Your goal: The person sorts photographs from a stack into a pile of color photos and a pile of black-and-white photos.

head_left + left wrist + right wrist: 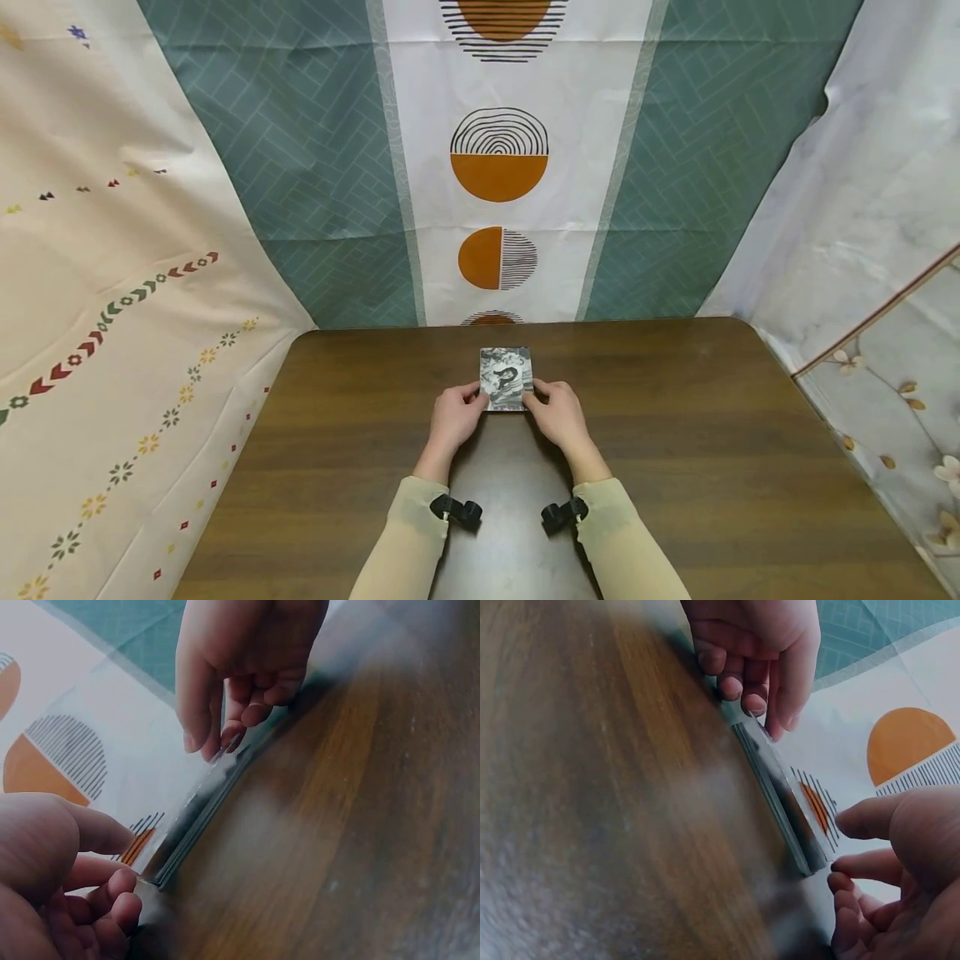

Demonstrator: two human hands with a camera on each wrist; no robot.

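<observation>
A thin stack of cards [506,379] with a black-and-white picture on top lies flat on the dark wooden table [675,433], near its middle. My left hand [472,401] holds the stack's near left edge, thumb on top and fingers curled at the side. On the near right edge my right hand [539,399] grips the same way. The left wrist view has the stack's layered edge [196,817] running between my left hand [112,881] and right hand [225,739]. From the right wrist the stack [780,799] lies between my right hand [847,866] and left hand [757,712].
Patterned cloths hang around the table: a teal and white one with orange half circles [498,167] behind, a cream one [112,292] at the left, a pale flowered one [885,275] at the right. Bare tabletop surrounds the stack.
</observation>
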